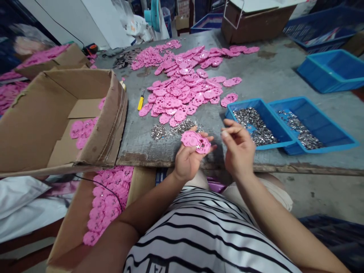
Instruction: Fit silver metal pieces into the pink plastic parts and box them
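Rightward, long axis and holed end — pink piece (190,139) clasped in left fingers (188,152), right fingertips (225,134) together.

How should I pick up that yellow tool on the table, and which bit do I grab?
I'd grip the yellow tool by its thick handle, coming down from above on the near side. It lies with the handle at the near end and its thin metal shaft pointing away. Pink pieces crowd its right, so approach slightly from the left.
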The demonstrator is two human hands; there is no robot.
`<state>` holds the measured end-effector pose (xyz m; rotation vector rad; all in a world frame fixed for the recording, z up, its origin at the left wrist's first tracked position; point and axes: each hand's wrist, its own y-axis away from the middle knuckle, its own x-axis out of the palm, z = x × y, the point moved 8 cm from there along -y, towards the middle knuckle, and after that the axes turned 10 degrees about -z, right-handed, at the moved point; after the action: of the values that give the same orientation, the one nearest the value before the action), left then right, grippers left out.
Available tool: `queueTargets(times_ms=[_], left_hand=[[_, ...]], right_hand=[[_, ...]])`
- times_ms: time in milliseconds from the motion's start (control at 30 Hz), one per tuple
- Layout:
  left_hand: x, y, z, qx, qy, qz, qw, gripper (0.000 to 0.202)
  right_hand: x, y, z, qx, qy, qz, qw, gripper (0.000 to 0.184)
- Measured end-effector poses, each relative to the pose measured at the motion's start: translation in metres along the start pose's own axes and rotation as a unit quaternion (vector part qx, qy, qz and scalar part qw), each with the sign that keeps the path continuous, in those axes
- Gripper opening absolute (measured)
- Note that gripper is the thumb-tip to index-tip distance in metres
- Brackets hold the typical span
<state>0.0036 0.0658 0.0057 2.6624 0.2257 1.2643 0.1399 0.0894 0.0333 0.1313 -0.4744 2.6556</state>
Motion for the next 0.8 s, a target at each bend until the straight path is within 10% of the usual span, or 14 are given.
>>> queueTargets(times_ms=[300,567,800], left_hand=[[-0.008,0.001,-0.007,-0.001,-0.068,0.006,0.998,0.068],[-0.007,0.003,-0.012,0.019,-0.123,-0.005,0.992,0.074],[-0.011,0.0,-0.002,-0.035,-0.111,-0.002,0.993,0.056]], right_hand=[[-0.049,-0.086,0.006,-0.032,0.354,0.003,0.935,0.009],[-0.038,-0.086,-0.026,0.006,0.723,0.29,0.627,0.023],[-0.043,-0.083,-0.032,0.057,0.735,0.29,0.61,0.027]])
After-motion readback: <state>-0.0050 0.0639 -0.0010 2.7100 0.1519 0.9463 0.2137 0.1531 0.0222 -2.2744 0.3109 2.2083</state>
